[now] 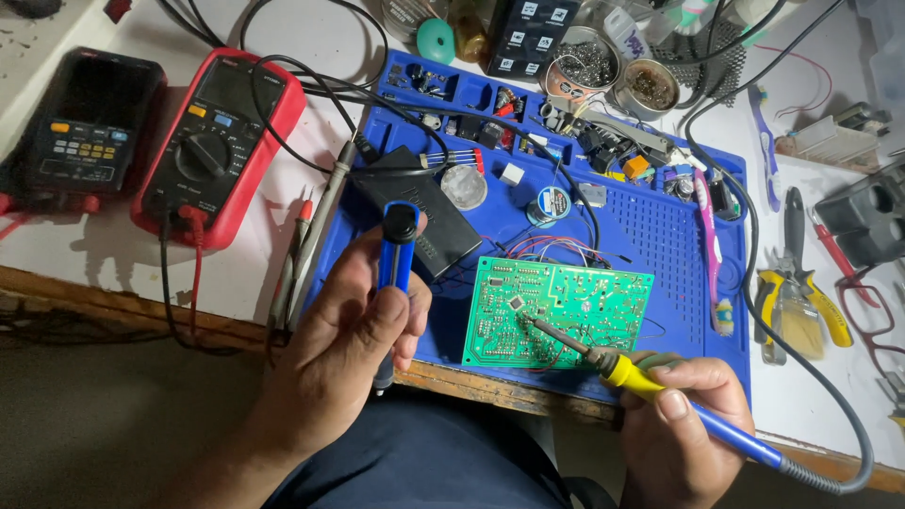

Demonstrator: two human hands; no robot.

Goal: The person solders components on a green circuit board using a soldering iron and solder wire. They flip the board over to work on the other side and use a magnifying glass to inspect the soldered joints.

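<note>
Here, a green circuit board [556, 311] lies on a blue work mat [679, 245] at the table's near edge. The right hand [683, 424] grips a yellow-and-blue soldering iron [632, 377], tip touching the board. The left hand [349, 349] clasps a blue desoldering pump [396, 254] upright beside it. Heating a joint, seemingly; suction needs the pump's nozzle brought down close. A red multimeter [219, 141] sits left.
</note>
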